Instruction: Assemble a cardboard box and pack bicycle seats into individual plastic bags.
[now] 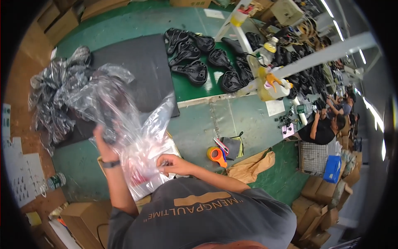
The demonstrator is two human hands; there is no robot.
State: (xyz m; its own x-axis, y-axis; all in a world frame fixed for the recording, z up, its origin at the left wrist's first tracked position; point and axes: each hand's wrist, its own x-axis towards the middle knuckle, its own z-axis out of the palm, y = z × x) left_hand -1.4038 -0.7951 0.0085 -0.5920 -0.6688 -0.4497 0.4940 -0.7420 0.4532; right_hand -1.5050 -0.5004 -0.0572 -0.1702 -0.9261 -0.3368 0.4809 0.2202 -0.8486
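Note:
A dark bicycle saddle sits inside a clear plastic bag (124,112) held up over the green workbench (195,120). My left hand (103,143) grips the saddle through the bag from below, a dark band on its wrist. My right hand (168,164) pinches the bag's lower edge, close to my chest. The saddle's outline is blurred by the crinkled plastic.
A pile of bagged saddles (52,99) lies at the left, beside a black mat (145,66). Several bare black saddles (195,54) lie further back. An orange tape dispenser (216,155) stands near the bench edge. Cardboard boxes (315,199) and other people (327,126) are at the right.

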